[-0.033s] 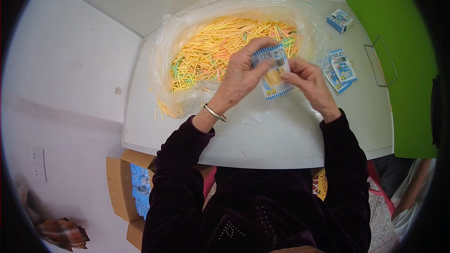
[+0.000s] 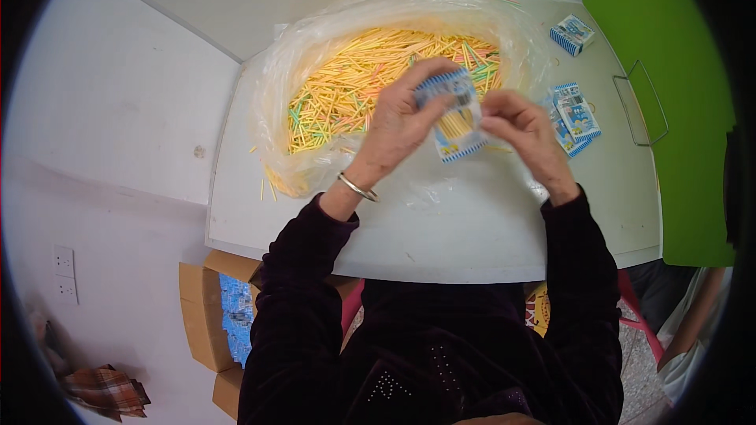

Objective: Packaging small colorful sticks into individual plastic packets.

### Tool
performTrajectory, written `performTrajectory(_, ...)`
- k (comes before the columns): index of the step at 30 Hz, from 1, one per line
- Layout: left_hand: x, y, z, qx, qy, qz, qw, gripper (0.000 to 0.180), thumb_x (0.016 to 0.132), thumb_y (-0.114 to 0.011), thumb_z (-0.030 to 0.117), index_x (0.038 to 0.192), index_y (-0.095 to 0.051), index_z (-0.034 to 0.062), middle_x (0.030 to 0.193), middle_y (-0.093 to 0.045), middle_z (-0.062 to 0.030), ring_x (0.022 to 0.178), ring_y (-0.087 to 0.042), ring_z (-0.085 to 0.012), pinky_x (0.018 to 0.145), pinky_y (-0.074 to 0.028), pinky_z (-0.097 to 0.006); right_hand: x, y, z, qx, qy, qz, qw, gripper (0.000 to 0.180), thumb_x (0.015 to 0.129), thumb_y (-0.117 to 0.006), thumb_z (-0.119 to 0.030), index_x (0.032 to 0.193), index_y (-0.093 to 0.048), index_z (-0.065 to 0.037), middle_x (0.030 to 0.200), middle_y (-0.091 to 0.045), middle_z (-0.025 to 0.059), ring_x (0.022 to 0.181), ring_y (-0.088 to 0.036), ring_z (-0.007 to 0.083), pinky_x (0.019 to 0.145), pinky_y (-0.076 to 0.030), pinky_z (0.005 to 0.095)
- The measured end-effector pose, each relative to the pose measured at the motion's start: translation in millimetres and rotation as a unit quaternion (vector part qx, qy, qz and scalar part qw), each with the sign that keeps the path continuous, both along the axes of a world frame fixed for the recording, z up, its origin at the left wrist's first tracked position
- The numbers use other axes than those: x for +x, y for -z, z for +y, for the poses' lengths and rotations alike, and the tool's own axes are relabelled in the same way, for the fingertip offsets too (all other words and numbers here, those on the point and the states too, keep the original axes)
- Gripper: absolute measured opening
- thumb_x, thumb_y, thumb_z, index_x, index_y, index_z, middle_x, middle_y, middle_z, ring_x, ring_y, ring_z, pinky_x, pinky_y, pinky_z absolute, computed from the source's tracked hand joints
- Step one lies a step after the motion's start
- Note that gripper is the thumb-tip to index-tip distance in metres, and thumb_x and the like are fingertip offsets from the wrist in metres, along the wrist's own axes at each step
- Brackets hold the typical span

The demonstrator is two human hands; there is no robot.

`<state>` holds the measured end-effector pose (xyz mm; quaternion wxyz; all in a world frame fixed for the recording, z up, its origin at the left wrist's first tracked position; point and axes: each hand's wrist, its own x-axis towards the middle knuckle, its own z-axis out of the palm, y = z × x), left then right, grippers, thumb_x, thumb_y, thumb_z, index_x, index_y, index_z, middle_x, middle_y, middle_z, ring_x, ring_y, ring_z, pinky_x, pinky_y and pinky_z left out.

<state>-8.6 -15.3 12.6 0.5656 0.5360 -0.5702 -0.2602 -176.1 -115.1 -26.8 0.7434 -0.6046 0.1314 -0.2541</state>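
Note:
My left hand (image 2: 398, 122) grips a small blue-and-white printed packet (image 2: 454, 124) by its left side, thumb across the front. Through its clear window show pale yellow sticks. Beside the packet's right edge, my right hand (image 2: 526, 130) has thumb and fingers pinched together; what lies between them is too small to make out. Behind both hands, a large clear plastic bag (image 2: 272, 122) lies open, full of thin sticks (image 2: 346, 83), mostly yellow with some pink and green.
Right of my hands, several similar packets (image 2: 579, 120) overlap on the white table (image 2: 441, 244); a packet bundle (image 2: 572, 35) sits farther back. A wire handle (image 2: 642, 102) juts from the green panel (image 2: 677, 149). At lower left, a cardboard box (image 2: 201, 315) holds blue packets. Another person's arm (image 2: 697, 315) shows at lower right.
The packet and my left hand have shifted slightly left. My right fingers have drawn back from the packet's front to its right edge.

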Motion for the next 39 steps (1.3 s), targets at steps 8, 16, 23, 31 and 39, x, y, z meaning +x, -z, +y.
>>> performTrajectory(8, 91, 1, 45, 0.097, -0.174, -0.218, 0.955, 0.031, 0.079, -0.062, 0.007, 0.109, -0.056, 0.0048, 0.104, -0.058, -0.0092, 0.094, -0.058, -0.0187, 0.082, -0.046, -0.029, -93, 62, -104, -0.455, 0.434, 0.323, 0.707, 0.031, 0.079, -0.066, -0.025, 0.095, -0.058, 0.001, 0.096, -0.056, 0.0128, 0.09, -0.05, 0.0248, 0.077, -0.041, 0.035)
performTrajectory(16, 71, 7, 32, 0.043, -0.234, -0.459, 0.856, 0.034, 0.076, -0.067, 0.021, 0.107, -0.059, 0.0101, 0.121, -0.05, -0.0167, 0.114, -0.044, -0.0338, 0.094, -0.037, -0.041, -91, 85, -114, -0.466, 0.444, 0.416, 0.642, 0.028, 0.079, -0.063, -0.026, 0.094, -0.06, -0.003, 0.097, -0.056, 0.0109, 0.095, -0.05, 0.0307, 0.078, -0.039, 0.0386)
performTrajectory(23, 47, 11, 12, -0.019, -0.188, -0.423, 0.886, 0.037, 0.074, -0.068, 0.024, 0.105, -0.057, 0.0053, 0.115, -0.051, -0.0176, 0.107, -0.047, -0.035, 0.091, -0.036, -0.042, -93, 70, -116, -0.44, 0.506, 0.265, 0.693, 0.022, 0.084, -0.06, -0.02, 0.096, -0.059, -0.002, 0.09, -0.059, 0.0065, 0.081, -0.055, 0.0203, 0.072, -0.043, 0.0313)
performTrajectory(31, 7, 0, -15, 0.01, -0.05, -0.179, 0.983, 0.044, 0.074, -0.069, 0.028, 0.105, -0.058, -0.0007, 0.109, -0.057, -0.0173, 0.098, -0.055, -0.0297, 0.082, -0.044, -0.035, -6, -5, -3, -0.154, 0.208, 0.006, 0.966, 0.025, 0.081, -0.062, -0.004, 0.104, -0.052, -0.001, 0.094, -0.057, 0.0023, 0.084, -0.053, 0.0071, 0.074, -0.043, 0.0199)
performTrajectory(39, 2, 17, -7, 0.069, -0.039, -0.129, 0.988, 0.019, 0.074, -0.066, 0.018, 0.083, -0.065, 0.0013, 0.07, -0.059, -0.0141, 0.074, -0.057, -0.025, 0.068, -0.044, -0.035, -3, 1, 6, -0.122, 0.09, 0.077, 0.985, 0.018, 0.082, -0.063, -0.008, 0.097, -0.058, 0.0, 0.084, -0.062, 0.0018, 0.076, -0.056, 0.0053, 0.068, -0.044, 0.0197)
